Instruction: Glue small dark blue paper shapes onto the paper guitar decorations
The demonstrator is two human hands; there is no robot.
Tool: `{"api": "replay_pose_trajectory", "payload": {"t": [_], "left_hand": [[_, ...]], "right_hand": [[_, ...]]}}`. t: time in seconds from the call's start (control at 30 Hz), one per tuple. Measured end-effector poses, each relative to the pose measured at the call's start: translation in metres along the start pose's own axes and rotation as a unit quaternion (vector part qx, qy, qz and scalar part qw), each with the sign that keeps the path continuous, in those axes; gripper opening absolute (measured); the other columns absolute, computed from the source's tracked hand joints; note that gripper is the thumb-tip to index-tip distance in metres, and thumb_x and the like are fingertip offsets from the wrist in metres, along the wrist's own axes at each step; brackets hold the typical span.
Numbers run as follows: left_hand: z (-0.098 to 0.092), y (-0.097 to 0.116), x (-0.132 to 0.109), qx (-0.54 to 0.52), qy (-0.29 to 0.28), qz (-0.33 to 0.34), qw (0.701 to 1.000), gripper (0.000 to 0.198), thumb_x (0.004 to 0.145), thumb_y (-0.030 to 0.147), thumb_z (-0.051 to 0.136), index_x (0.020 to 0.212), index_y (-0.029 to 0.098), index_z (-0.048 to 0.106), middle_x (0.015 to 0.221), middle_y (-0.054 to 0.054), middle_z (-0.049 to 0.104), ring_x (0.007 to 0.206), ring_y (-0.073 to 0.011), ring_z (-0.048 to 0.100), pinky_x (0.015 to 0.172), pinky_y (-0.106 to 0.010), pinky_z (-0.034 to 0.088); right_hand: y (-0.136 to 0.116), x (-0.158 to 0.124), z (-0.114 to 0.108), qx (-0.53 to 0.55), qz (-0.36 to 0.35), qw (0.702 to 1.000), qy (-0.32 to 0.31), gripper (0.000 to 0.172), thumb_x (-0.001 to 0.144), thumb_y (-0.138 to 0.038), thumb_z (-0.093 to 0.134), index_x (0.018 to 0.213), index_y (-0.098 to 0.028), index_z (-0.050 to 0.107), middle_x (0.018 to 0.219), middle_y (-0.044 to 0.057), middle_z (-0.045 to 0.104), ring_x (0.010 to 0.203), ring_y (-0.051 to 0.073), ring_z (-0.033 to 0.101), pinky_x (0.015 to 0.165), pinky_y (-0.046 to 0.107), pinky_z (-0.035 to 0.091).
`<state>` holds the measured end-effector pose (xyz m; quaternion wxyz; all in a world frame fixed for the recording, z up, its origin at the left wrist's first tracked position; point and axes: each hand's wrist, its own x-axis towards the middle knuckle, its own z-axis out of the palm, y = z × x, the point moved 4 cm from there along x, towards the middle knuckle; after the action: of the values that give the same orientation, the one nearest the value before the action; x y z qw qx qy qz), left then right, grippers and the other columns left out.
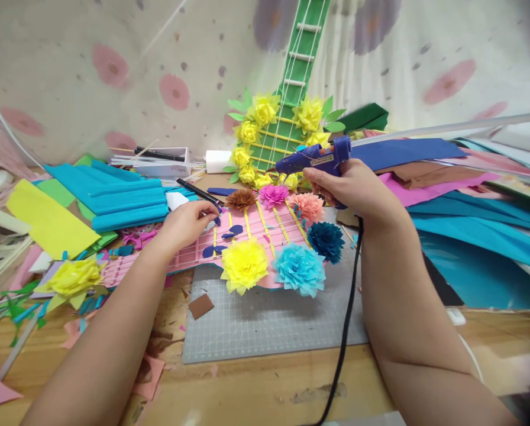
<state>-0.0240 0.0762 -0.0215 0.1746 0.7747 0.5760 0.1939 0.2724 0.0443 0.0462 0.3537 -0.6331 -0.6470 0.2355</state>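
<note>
My right hand (351, 186) grips a blue hot glue gun (312, 158), its nozzle pointing left above the paper flowers. The fingers of my left hand (187, 223) are pinched together at a small dark blue paper petal (217, 221). Below them lies a pink paper guitar (256, 228) with yellow strips and white strings. Several dark blue petals (233, 231) are on its surface. Around its rounded end sit a yellow flower (244, 266), a light blue flower (299, 269), a dark teal flower (325, 241), a coral flower (308, 207), a magenta flower (273, 195) and a brown flower (241, 199).
A grey cutting mat (265, 337) lies under the guitar. Behind stands a green paper guitar (298, 77) ringed with yellow flowers. Blue crepe paper (114, 195) is piled left, more coloured sheets (482, 219) right. The glue gun's black cord (347, 319) runs down the table.
</note>
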Motion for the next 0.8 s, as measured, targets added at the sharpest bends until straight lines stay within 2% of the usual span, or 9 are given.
{"api": "replay_pose_trajectory", "payload": {"t": [0.43,0.8], "left_hand": [[0.005,-0.011,0.004,-0.058,-0.028,0.009,0.998,0.026,0.078,0.04,0.054,0.085,0.021,0.07,0.077,-0.003,0.069,0.062,-0.0159,0.055,0.058,-0.027,0.04],[0.009,-0.015,0.006,-0.112,-0.046,0.013,0.993,0.026,0.075,0.04,0.056,0.083,0.019,0.069,0.073,-0.003,0.067,0.058,-0.0143,0.053,0.056,-0.026,0.041]], "right_hand": [[-0.001,0.0,-0.003,-0.005,-0.008,1.0,0.006,0.046,0.076,-0.064,0.061,0.063,-0.021,0.055,0.048,0.0,0.047,0.046,0.012,0.042,0.046,0.029,0.033],[0.014,0.007,-0.005,0.049,-0.004,0.999,0.008,0.045,0.079,-0.062,0.061,0.059,-0.022,0.054,0.05,0.001,0.048,0.044,0.011,0.042,0.043,0.029,0.033]]}}
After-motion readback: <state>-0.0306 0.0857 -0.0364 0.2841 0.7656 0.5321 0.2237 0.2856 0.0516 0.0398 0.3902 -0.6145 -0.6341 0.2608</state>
